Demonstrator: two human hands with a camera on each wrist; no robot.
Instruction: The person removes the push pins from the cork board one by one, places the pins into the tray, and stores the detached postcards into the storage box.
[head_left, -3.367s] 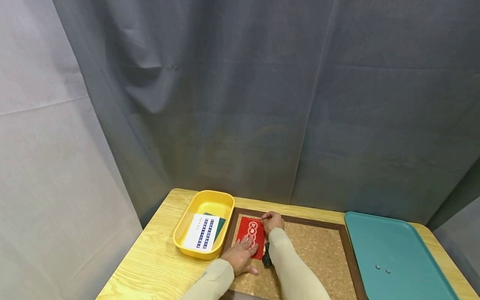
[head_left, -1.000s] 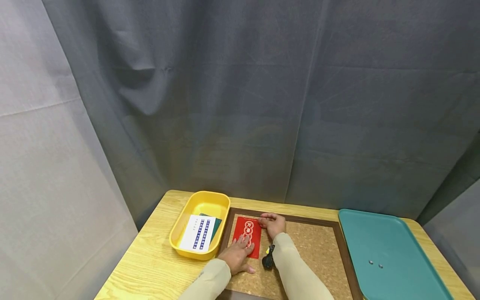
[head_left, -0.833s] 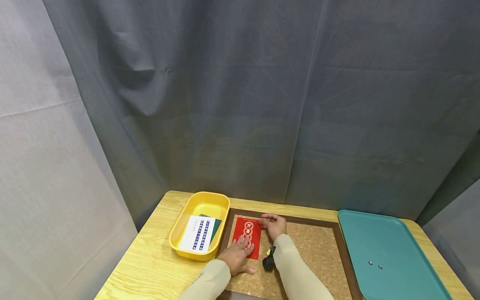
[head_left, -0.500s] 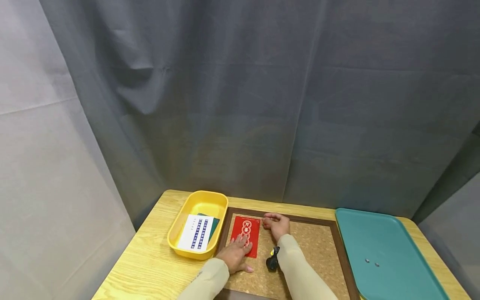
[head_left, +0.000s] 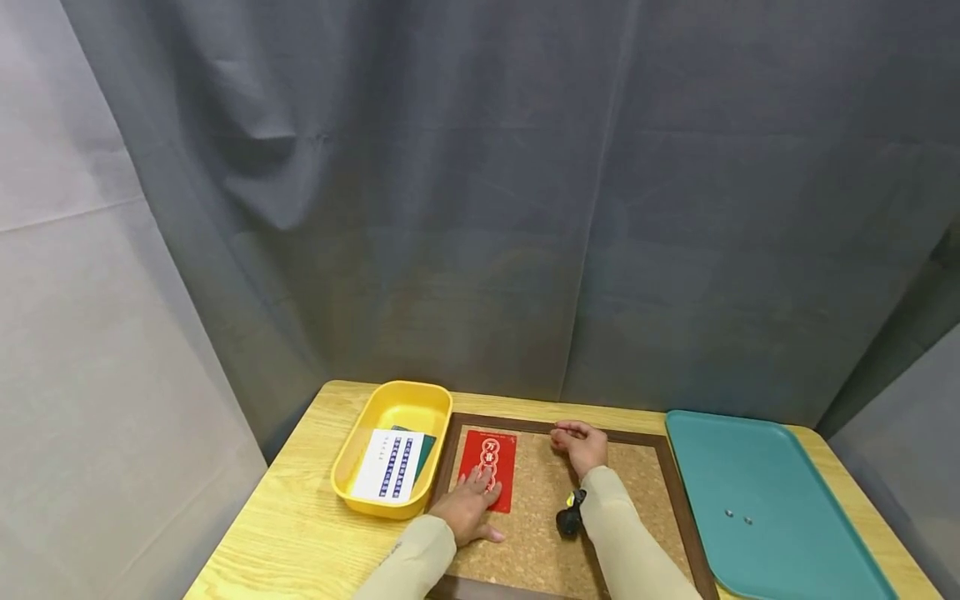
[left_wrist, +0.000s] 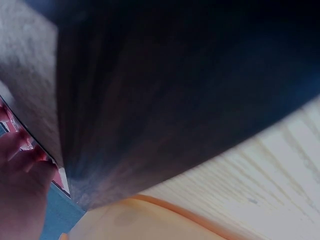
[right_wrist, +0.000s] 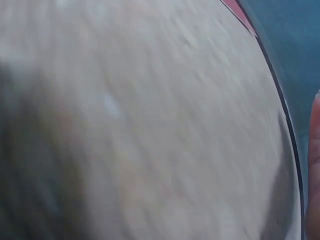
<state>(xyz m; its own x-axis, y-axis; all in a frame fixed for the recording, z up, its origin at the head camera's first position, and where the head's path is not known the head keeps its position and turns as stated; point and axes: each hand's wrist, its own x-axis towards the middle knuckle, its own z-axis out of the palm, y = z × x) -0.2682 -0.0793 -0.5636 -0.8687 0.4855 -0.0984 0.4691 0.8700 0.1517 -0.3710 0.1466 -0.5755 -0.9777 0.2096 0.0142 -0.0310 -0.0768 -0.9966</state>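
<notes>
A red envelope (head_left: 500, 457) with white ring-shaped lettering lies flat on the left part of a brown-framed cork board (head_left: 540, 550). My left hand (head_left: 467, 506) rests across its lower part, fingers spread and straight. Those fingers also show over red at the edge of the left wrist view. To the right of the envelope, apart from it, my right hand (head_left: 585, 452) hovers near the board's far edge. Its fingers are loosely bent, with nothing visible between them. In the blurred right wrist view, one finger (right_wrist: 315, 160) shows at the edge.
A yellow bin (head_left: 341, 471) left of the board holds a white printed card (head_left: 386, 467) over a dark green one (head_left: 424, 454). To the right lies a teal tray (head_left: 765, 467) with two small shiny metal pieces (head_left: 738, 517). A grey curtain (head_left: 450, 250) hangs behind the table.
My right hand has left the envelope's upper right corner and moved right across the cork. My left hand stays on the envelope. The whole view has shifted slightly.
</notes>
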